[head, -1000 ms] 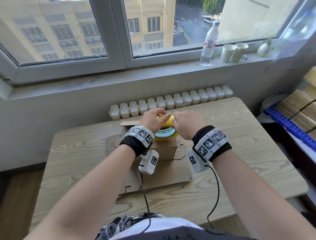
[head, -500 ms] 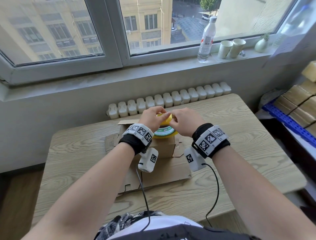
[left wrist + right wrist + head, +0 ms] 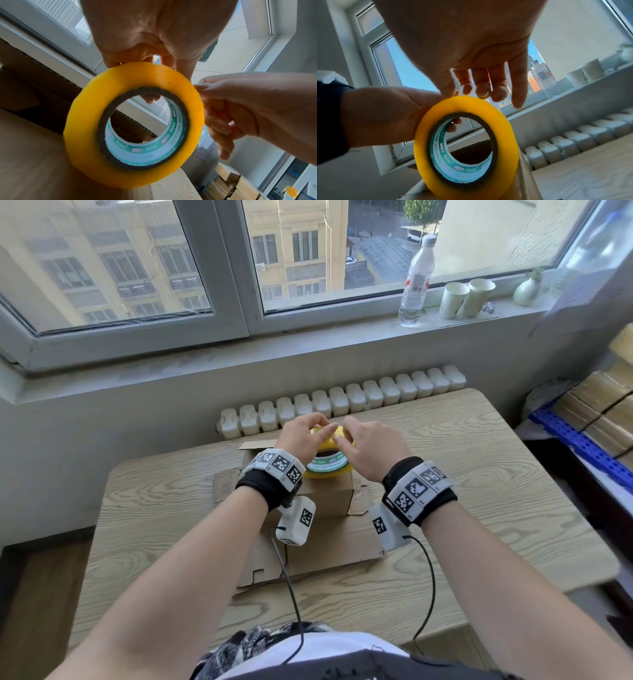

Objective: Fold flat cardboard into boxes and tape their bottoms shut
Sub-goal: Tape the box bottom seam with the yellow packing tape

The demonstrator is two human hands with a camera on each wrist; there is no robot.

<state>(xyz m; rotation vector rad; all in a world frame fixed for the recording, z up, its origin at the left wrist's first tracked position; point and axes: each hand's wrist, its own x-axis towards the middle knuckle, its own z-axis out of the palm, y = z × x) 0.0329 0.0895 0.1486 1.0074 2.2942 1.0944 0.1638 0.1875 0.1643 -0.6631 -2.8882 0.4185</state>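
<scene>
1. We saw the left hand gripping the yellow tape roll at its top edge, fingers curled over the outer rim and fingertips showing inside the core in the left wrist view.
2. The roll stood on edge, tilted, its lower rim on or just above the top of the folded cardboard box; we could not tell whether it touched.
3. The right hand was at the roll's top right edge, thumb and forefinger pinched together against the outer winding, the other fingers loosely bent beside it.
4. We could not tell whether a free tape end sat between that thumb and finger; the spot was blurred.
5. In the right wrist view the right fingertips hung just over the roll's upper rim, one nail tinted yellow by it.
6. The box stood upright on a sheet of flat cardboard spread on the wooden table, near the table's middle and straight ahead of the person.
7. Behind the table ran a white radiator, and on the windowsill stood a water bottle, two paper cups and a small vase.
8. Stacked cardboard bundles lay on a blue shelf to the right.
</scene>
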